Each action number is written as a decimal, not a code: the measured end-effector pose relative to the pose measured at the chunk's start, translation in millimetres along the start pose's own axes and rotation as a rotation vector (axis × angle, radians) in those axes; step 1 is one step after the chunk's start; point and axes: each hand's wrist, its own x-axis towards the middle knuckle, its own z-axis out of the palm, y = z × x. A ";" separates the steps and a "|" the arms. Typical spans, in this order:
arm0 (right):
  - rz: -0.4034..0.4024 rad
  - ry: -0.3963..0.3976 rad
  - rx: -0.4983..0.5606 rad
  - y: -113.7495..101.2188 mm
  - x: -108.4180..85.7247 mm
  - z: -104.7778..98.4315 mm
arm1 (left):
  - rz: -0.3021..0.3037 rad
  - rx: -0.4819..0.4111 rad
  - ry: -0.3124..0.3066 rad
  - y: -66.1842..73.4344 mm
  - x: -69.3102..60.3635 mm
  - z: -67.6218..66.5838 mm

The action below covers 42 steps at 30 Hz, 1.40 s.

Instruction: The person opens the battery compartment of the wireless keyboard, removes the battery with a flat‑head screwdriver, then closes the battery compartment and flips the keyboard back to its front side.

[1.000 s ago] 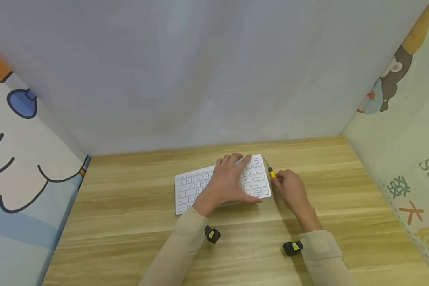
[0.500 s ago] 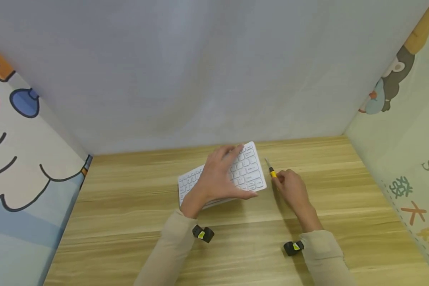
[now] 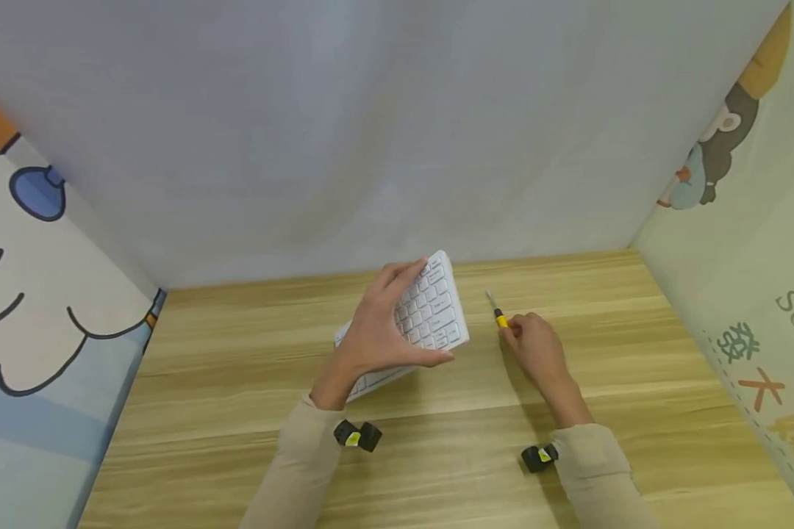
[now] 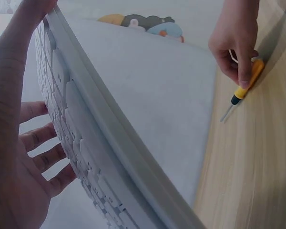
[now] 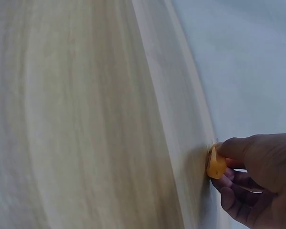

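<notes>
A white keyboard (image 3: 431, 312) tilts above the wooden table (image 3: 231, 411), its long axis rising rightward, gripped across its width by the left hand's (image 3: 376, 330) widely spread thumb and fingers. To its right, apart, the right hand (image 3: 537, 345) pinches a yellow-handled screwdriver (image 3: 499, 314), tip toward the pale wall (image 3: 397, 147).

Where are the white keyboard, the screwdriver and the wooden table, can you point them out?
White keyboard (image 3: 433, 307), head view: keys near its right end.
Screwdriver (image 4: 240, 92), left wrist view: yellow part of its handle.
Wooden table (image 3: 225, 382), head view: bare wood on its left.
</notes>
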 end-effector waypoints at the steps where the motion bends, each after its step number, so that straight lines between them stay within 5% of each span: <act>1: -0.002 0.001 -0.003 -0.4 0.0 0.6 | -0.003 -0.024 0.005 -0.9 -1.1 -2.3; 6: -0.009 0.015 -0.011 -2.6 0.1 2.1 | -0.001 -0.112 0.028 -3.6 -5.7 -13.3; 14: -0.008 0.021 -0.025 -4.7 0.2 4.7 | 0.064 -0.131 0.077 -3.8 -12.1 -26.0; 31: -0.013 0.021 -0.043 -9.5 1.8 11.0 | 0.117 -0.378 0.111 -15.5 -25.4 -38.1; 42: 0.001 0.042 -0.094 -18.3 1.7 11.9 | 0.131 -0.441 0.125 -22.1 -29.3 -42.8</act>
